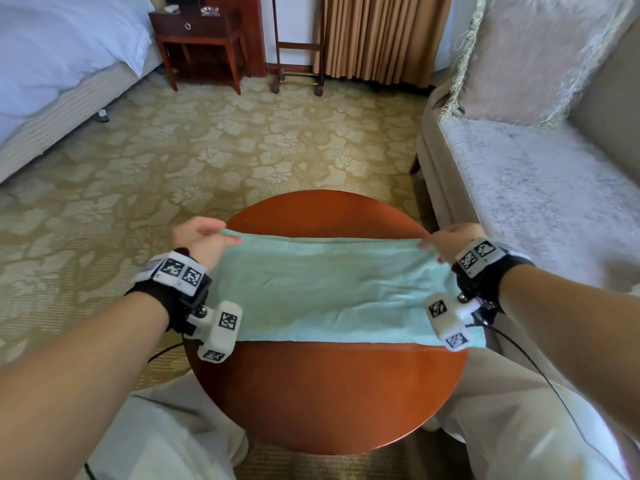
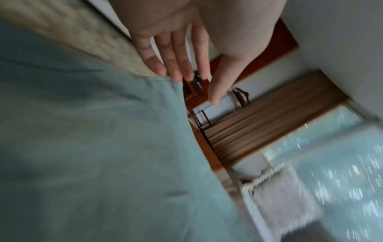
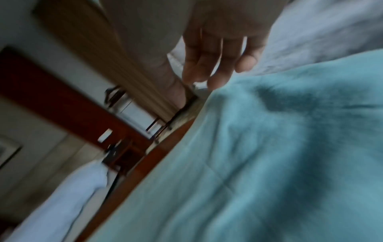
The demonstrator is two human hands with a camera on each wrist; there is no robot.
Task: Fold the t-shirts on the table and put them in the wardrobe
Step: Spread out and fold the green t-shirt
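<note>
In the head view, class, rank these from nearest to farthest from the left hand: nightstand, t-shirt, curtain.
From the left hand:
1. T-shirt: its far left corner is pinched in the hand, on the table.
2. Nightstand: across the carpet, beside the bed.
3. Curtain: far wall, right of the nightstand.

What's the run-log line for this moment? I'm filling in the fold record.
step: folding | t-shirt: on round table | left hand: pinches far left corner | right hand: pinches far right corner

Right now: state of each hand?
Left hand: pinching the far left corner of the mint-green t-shirt.
Right hand: pinching its far right corner.
</note>
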